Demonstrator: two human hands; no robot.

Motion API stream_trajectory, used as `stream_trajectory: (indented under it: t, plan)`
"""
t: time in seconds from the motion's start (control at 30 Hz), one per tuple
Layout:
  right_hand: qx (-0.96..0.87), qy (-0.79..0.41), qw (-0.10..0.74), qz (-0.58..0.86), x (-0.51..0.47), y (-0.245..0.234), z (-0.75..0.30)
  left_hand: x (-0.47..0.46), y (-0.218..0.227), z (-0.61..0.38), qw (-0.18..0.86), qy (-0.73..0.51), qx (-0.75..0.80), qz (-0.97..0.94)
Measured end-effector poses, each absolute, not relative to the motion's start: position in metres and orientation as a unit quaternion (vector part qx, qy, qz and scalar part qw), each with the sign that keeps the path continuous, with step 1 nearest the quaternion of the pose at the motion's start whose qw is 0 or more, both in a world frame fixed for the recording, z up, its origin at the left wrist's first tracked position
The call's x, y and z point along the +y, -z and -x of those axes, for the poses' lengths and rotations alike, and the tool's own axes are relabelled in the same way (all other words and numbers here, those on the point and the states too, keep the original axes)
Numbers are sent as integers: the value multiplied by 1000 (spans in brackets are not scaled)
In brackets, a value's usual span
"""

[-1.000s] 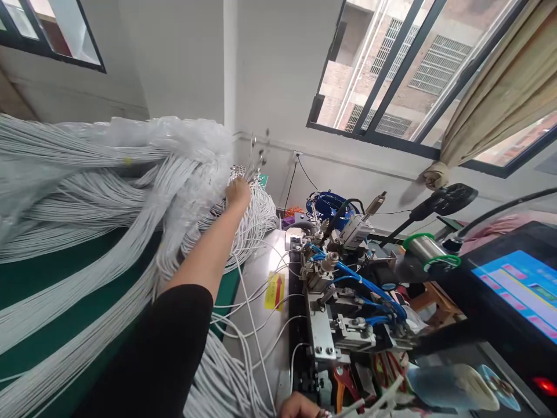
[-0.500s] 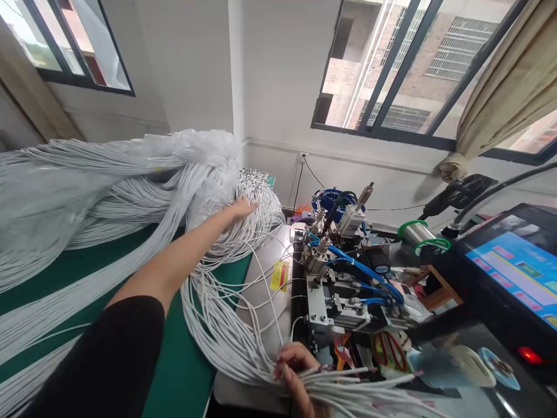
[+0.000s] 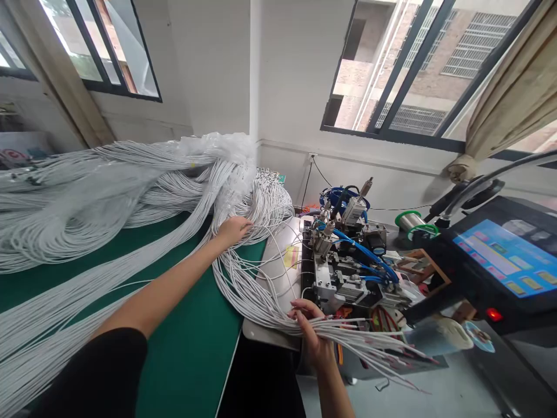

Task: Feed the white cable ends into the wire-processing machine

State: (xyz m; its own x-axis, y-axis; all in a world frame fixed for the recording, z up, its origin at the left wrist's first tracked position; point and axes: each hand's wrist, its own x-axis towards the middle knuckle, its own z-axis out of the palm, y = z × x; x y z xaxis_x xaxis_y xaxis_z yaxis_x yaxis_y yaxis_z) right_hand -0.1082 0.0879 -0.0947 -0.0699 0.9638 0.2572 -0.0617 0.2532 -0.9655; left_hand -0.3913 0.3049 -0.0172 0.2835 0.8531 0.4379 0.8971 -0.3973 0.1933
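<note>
A thick bundle of white cables (image 3: pixel 246 290) curves from the coiled heap over the metal plate, its stripped reddish ends pointing right. My right hand (image 3: pixel 317 342) is closed around this bundle near those ends, thumb and fingers curled at its upper side. Farther away, my left hand (image 3: pixel 234 230) lies against the near side of the coiled white cables (image 3: pixel 274 200), fingers bent and partly hidden. Whatever is between the left fingers is too small to make out. Single loose cables run from the heap across the plate to the machine's front edge.
A bench machine (image 3: pixel 343 255) with blue air tubes stands right of the metal plate (image 3: pixel 278 273). Beyond it are a solder wire spool (image 3: pixel 413 223) and a lit touchscreen (image 3: pixel 507 255). More cables and clear plastic wrap (image 3: pixel 237 157) cover much of the green table (image 3: pixel 183 348).
My left hand has drawn back toward me from the top of the coiled heap. The right hand still grips the bundle. The view has shifted, showing more of the right forearm and floor.
</note>
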Motion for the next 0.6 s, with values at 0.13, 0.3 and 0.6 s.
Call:
stream_trajectory:
  t: [0.13,0.3,0.6]
  plan:
    - [-568,-456,558,397,87,95,109,315,13,388,55,192,-542,816]
    - [-564,-442,567,406,86,93,111,326,9,383,51,128,-531,836]
    - [-583,-437,585,357,95,101,111,326,-15,392,-3,124,-633,764]
